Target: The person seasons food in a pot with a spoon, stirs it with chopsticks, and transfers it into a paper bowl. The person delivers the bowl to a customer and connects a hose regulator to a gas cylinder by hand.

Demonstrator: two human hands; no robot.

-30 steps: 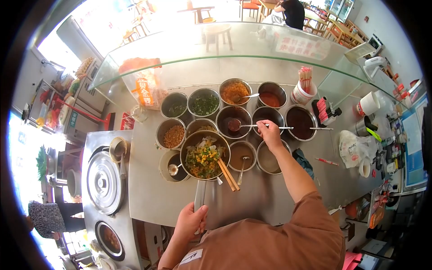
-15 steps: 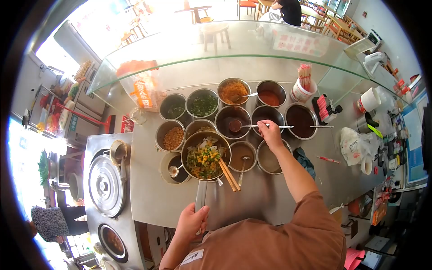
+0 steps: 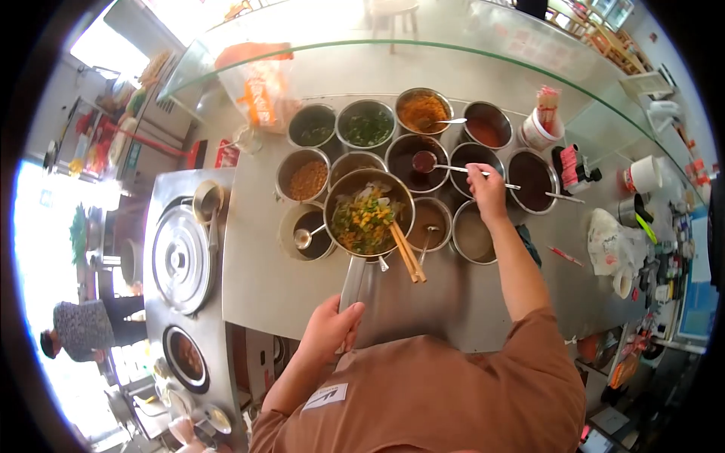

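- The pan [image 3: 377,175] is in front of the body, over the near row of containers, and already filled with food [image 3: 365,215]: pale pieces under yellow bits and chopped greens, with 2 chopsticks [image 3: 408,253] leaning on its rim.
- The left hand [image 3: 332,328] has its fingers wrapped and clamped on the pan's handle.
- The right hand [image 3: 487,185] has its fingers together, clamped on the handle of a ladle [image 3: 451,168].
- The ladle's bowl is at the container of dark sauce [image 3: 387,155], beyond the pan; what it carries looks dark red and is apart from the food.
- The food looks layered rather than mixed, and the chopsticks are in neither hand.
- 12 containers sit around the pan on the surface [image 3: 272,302]; the pan covers part of at least 1 behind it.
- The underside of the left hand's grip is hidden, and I cannot tell how full the ladle is.
- At the far left, a person [image 3: 83,332] seems to be standing, though glare and lens bending make that area poor to read.
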